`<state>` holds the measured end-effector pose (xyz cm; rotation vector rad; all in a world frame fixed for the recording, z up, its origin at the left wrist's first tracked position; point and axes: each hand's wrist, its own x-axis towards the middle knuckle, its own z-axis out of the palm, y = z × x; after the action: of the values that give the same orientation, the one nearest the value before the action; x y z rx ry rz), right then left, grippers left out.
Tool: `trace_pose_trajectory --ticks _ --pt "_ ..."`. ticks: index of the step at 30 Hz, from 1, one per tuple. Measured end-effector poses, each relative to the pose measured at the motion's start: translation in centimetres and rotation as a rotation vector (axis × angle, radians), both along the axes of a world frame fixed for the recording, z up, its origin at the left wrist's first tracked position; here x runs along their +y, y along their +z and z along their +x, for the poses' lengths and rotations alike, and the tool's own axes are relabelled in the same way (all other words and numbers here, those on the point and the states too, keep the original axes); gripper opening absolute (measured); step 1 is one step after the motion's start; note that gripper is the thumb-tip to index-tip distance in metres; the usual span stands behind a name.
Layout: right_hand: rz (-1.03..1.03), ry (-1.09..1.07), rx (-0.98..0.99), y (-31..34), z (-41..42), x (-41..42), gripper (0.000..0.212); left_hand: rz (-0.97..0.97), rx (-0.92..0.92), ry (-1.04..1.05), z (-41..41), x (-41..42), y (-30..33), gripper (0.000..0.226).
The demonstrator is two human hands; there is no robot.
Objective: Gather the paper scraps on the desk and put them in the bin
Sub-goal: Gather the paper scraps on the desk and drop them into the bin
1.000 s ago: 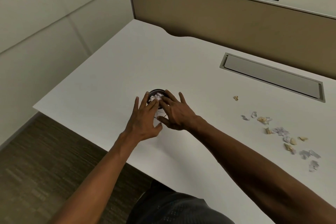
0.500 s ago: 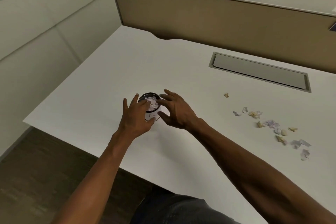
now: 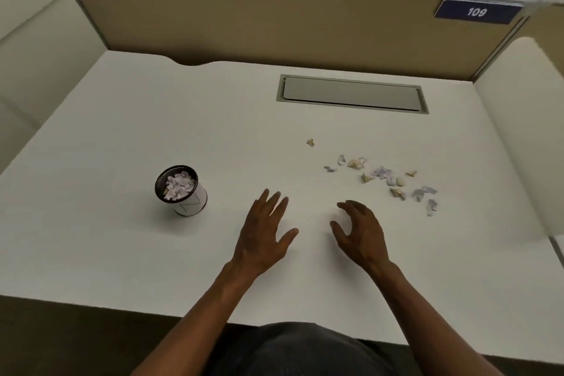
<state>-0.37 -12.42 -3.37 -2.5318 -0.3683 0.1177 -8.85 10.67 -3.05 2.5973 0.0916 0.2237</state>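
Note:
A small round bin (image 3: 190, 203) with a dark rim and white wall stands on the white desk (image 3: 122, 137), left of centre, filled with crumpled paper. Several loose paper scraps (image 3: 384, 175), white, lilac and tan, lie scattered on the desk to the right. My left hand (image 3: 264, 233) hovers over the desk to the right of the bin, fingers spread, holding nothing. My right hand (image 3: 360, 230) is beside it, fingers curved and apart, empty, a short way left of and nearer than the scraps.
A grey cable-tray flap (image 3: 352, 94) is set into the desk at the back. A tan partition (image 3: 244, 15) with a blue "109" plate (image 3: 477, 11) closes the far side. The desk's near edge runs just above my lap.
Both hands have left the bin's top and moved right, away from it, toward the scraps. The view has swung right, so the bin sits farther left.

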Motion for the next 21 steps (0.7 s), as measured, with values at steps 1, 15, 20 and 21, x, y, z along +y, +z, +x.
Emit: trace_pose_trajectory --ticks 1,15,20,21 --pt "-0.005 -0.027 0.005 0.0 0.0 -1.1 0.049 0.020 0.021 -0.034 0.4 -1.0 -0.6 0.072" --pt "-0.108 -0.333 0.007 -0.3 2.9 -13.3 0.068 0.082 0.100 -0.245 5.3 -8.7 -2.5 0.072" --pt "-0.142 -0.290 0.092 -1.1 5.6 -15.6 0.074 0.087 0.102 -0.267 6.7 -10.6 -1.9 0.073" --pt "-0.167 -0.251 0.077 -1.4 5.7 -15.7 0.074 0.089 0.099 -0.269 7.0 -10.9 -1.8 0.073"
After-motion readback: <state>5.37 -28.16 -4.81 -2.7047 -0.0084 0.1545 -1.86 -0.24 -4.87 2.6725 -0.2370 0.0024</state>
